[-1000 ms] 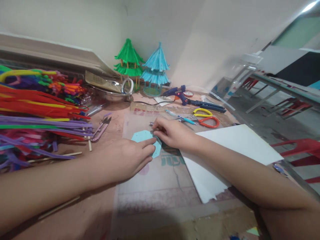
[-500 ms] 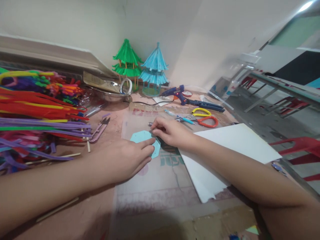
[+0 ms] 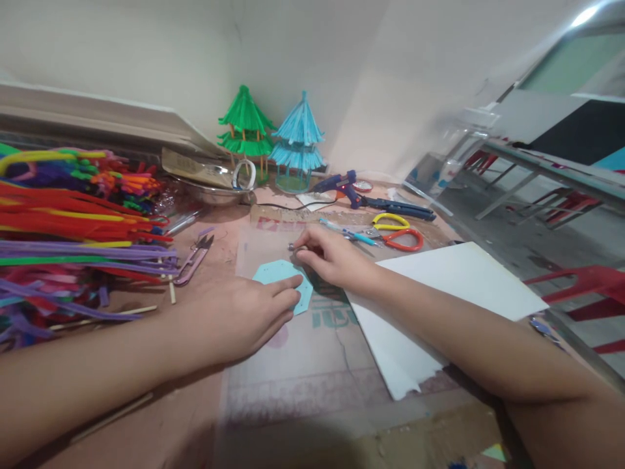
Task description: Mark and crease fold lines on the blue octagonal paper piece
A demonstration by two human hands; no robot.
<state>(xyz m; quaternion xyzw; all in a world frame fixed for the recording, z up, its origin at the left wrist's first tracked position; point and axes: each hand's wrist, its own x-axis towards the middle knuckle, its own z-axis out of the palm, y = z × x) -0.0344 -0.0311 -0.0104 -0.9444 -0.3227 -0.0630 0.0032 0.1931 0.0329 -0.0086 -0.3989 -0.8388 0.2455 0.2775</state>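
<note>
A light blue octagonal card [image 3: 267, 270] with small dark marks near its edge lies on the work mat. My left hand [image 3: 249, 312] rests flat over the card's lower left part, fingers stretched out and covering some of it. Just beyond the card's upper right edge is my right hand [image 3: 322, 254], thumb and fingers pinched together. A small metal end [image 3: 291, 247] pokes out from this pinch; the rest of the piece is hidden in the fingers, so its kind does not show.
Colourful pipe cleaners [image 3: 73, 208] lie at left beside thread snips [image 3: 194, 260]. Green [image 3: 245, 111] and blue [image 3: 297, 130] model pavilions stand behind. A glue gun [image 3: 342, 185], orange-handled scissors [image 3: 404, 240], yellow-handled pliers or scissors [image 3: 390, 222] and a white sheet [image 3: 454, 280] are at right.
My right hand has drawn slightly away from the card's upper edge. My left hand stays on the card. The camera view has tilted a little.
</note>
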